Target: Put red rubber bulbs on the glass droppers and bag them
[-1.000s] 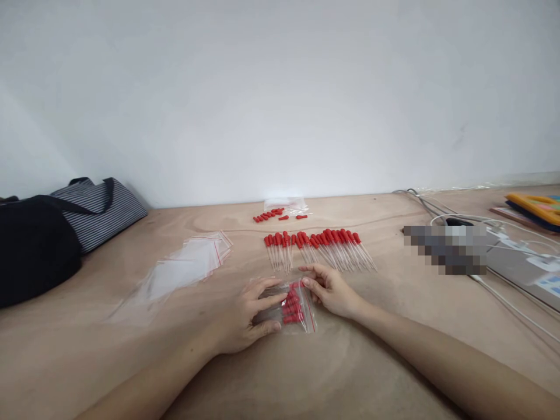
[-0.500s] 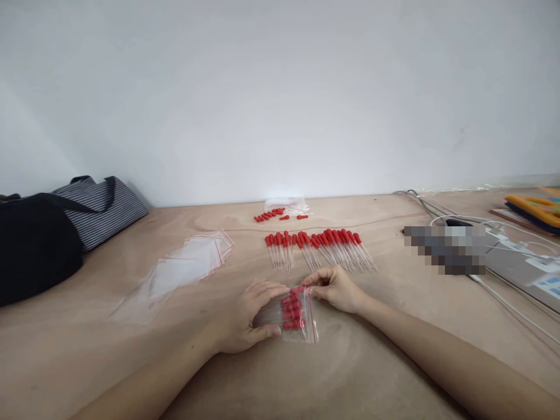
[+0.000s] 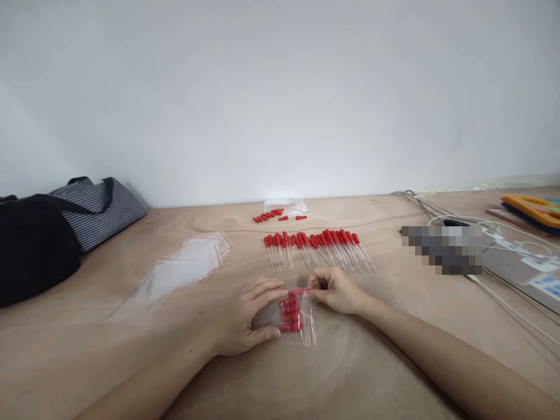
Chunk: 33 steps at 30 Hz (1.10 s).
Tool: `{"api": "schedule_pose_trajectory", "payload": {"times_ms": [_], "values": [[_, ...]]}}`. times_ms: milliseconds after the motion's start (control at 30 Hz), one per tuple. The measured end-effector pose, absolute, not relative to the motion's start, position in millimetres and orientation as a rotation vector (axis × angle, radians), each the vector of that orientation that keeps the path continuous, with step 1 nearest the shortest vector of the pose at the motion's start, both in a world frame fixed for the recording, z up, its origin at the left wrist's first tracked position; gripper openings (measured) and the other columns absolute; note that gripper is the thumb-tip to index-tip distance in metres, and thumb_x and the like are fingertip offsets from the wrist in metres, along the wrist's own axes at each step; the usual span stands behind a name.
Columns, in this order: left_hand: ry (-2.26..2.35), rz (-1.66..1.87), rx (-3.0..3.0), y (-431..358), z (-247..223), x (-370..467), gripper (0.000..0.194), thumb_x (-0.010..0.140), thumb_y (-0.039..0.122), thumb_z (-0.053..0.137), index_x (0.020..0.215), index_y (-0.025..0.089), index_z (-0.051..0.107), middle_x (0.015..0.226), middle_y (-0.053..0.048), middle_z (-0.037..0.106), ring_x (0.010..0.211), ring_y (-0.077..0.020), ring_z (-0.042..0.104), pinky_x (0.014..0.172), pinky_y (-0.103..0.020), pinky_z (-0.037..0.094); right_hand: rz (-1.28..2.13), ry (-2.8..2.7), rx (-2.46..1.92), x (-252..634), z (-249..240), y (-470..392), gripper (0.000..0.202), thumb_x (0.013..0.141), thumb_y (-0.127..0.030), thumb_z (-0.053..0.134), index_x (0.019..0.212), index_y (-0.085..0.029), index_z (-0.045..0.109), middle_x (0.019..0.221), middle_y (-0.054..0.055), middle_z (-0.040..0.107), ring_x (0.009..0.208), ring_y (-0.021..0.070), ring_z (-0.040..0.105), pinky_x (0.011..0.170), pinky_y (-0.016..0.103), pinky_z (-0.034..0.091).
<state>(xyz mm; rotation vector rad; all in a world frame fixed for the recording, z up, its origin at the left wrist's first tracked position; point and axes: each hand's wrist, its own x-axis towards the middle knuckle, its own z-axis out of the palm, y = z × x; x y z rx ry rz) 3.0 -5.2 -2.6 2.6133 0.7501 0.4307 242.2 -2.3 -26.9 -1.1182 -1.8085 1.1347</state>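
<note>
A clear zip bag [image 3: 308, 326] with a red line along its right end lies at the front middle, holding several red-topped droppers [image 3: 290, 312]. My left hand [image 3: 249, 318] is wrapped round the bag's left part, thumb below and fingers above. At the bag's upper right corner my right hand [image 3: 333, 290] pinches the edge beside the red line. Behind the hands, a row of red-bulbed droppers [image 3: 324, 248] lies on the table. To the left are overlapping flat zip bags [image 3: 184, 265].
Loose red bulbs [image 3: 266, 216] and a clear bag [image 3: 286, 205] lie near the wall. A black bag [image 3: 35, 251] and a striped bag [image 3: 102, 213] stand left. Cables [image 3: 420, 204], a laptop [image 3: 516, 274] and a yellow-framed object [image 3: 531, 213] are right.
My right hand's fingers have curled in more at the bag's corner, and the hand has shifted slightly right relative to the bag. The whole view has moved a little.
</note>
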Motion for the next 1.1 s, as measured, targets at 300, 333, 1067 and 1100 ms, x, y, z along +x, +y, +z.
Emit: {"api": "schedule_pose_trajectory", "payload": {"times_ms": [300, 333, 1067, 1100], "values": [[0.671, 0.409, 2.524, -4.9, -0.9, 1.3, 0.046, 0.080, 0.032, 0.053, 0.124, 0.027, 0.041, 0.128, -0.007, 0.044, 0.116, -0.0231, 0.041, 0.096, -0.041, 0.035, 0.930, -1.903, -1.104, 242.4, -26.7, -8.1, 0.005, 0.076, -0.022, 0.053, 0.073, -0.019, 0.051, 0.065, 0.000, 0.057, 0.057, 0.0102, 0.050, 0.053, 0.022, 0.040], [0.669, 0.418, 2.522, -5.0, -1.4, 1.2, 0.045, 0.080, 0.032, 0.053, 0.124, 0.027, 0.041, 0.128, -0.007, 0.044, 0.116, -0.0232, 0.041, 0.096, -0.041, 0.036, 0.829, -1.954, -1.108, 240.6, -27.1, -9.4, 0.003, 0.077, -0.020, 0.051, 0.077, -0.019, 0.053, 0.066, 0.001, 0.058, 0.059, 0.0108, 0.051, 0.054, 0.023, 0.041], [0.647, 0.510, 2.519, -0.8, -6.0, -4.0, 0.047, 0.074, 0.035, 0.061, 0.119, 0.028, 0.047, 0.123, -0.007, 0.046, 0.113, -0.0246, 0.043, 0.095, -0.042, 0.036, 0.873, -1.940, -1.128, 236.4, -27.7, -9.1, 0.011, 0.065, -0.009, 0.055, 0.061, -0.018, 0.050, 0.054, -0.005, 0.051, 0.049, 0.0072, 0.046, 0.047, 0.018, 0.035], [0.640, 0.510, 2.516, 0.2, -5.8, -4.9, 0.048, 0.074, 0.036, 0.061, 0.119, 0.028, 0.047, 0.123, -0.007, 0.046, 0.113, -0.0243, 0.043, 0.094, -0.041, 0.037, 0.853, -1.918, -1.122, 234.8, -27.5, -9.4, 0.010, 0.066, -0.009, 0.054, 0.062, -0.018, 0.051, 0.056, -0.004, 0.054, 0.051, 0.0079, 0.048, 0.049, 0.019, 0.037]]}}
